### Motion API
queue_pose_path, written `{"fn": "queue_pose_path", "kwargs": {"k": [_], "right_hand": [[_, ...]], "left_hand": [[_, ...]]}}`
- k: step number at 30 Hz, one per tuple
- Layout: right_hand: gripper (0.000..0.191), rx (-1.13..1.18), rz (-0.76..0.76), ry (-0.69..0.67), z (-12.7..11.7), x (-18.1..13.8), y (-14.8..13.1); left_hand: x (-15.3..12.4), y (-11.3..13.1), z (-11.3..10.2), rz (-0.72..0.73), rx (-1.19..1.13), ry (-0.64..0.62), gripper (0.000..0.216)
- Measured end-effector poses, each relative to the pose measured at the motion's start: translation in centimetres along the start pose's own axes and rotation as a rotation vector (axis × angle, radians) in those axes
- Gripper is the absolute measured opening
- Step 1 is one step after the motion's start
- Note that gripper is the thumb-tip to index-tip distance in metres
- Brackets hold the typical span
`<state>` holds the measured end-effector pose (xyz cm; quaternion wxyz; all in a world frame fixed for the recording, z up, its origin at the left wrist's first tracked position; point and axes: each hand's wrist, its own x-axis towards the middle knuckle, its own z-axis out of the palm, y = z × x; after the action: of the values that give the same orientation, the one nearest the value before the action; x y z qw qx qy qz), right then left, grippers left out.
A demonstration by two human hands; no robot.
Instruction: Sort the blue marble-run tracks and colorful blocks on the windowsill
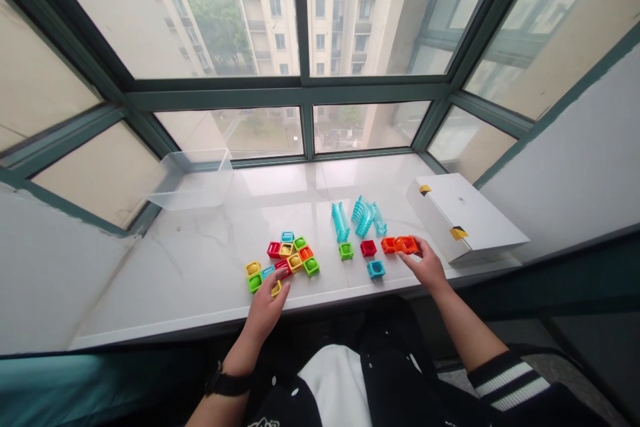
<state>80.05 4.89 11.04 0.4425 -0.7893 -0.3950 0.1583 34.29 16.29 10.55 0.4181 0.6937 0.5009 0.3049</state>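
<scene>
My right hand (427, 268) pinches an orange toy block (406, 245) between thumb and fingers. Touching or almost touching it on the left is another orange-red block (389, 245). My left hand (269, 301) rests over the near side of a group of coloured blocks, its fingers stretched out by a red block (283, 267). A yellow block (276, 289) shows between its thumb and fingers, partly hidden. Around it lie green (255, 282), yellow (253, 268) and several other blocks. Between my hands sit a green block (346, 251), a red block (369, 248) and a blue block (376, 269).
Translucent turquoise track pieces, one straight (341, 222) and one curved (363, 216), lie behind the loose blocks. A clear plastic bin (195, 199) stands at the back left. To the right is a white box (467, 210) with yellow-black tabs. Windows enclose the white sill (165, 280).
</scene>
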Motion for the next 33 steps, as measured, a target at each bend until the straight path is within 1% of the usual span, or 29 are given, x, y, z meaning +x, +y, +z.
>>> {"fn": "queue_pose_path", "kwargs": {"k": [4, 10, 16, 20, 23, 27, 33], "right_hand": [[0.074, -0.033, 0.019, -0.014, 0.8, 1.6, 1.4], [0.068, -0.100, 0.041, -0.071, 3.2, 3.7, 3.5], [0.066, -0.130, 0.021, -0.074, 5.0, 4.7, 4.8], [0.068, -0.123, 0.009, -0.060, 5.5, 4.7, 5.0], [0.072, -0.157, 0.032, -0.075, 5.7, 4.7, 5.1], [0.074, -0.194, 0.054, -0.094, 5.7, 4.6, 5.0], [0.074, -0.243, 0.056, -0.089, 5.5, 4.6, 4.9]], "left_hand": [[-0.2, -0.6, 0.0, -0.017, 0.019, 0.007, 0.045], [-0.5, -0.7, -0.1, -0.053, 0.013, -0.006, 0.046], [-0.8, -0.4, -0.7, -0.079, 0.000, 0.004, 0.046], [-0.9, -0.6, -0.7, -0.101, -0.023, -0.004, 0.046], [-0.9, -0.7, -0.5, -0.108, -0.027, -0.015, 0.046], [-0.7, -0.9, -0.2, -0.104, -0.024, -0.024, 0.046], [-0.8, -1.0, -0.1, -0.114, -0.044, -0.025, 0.048]]}}
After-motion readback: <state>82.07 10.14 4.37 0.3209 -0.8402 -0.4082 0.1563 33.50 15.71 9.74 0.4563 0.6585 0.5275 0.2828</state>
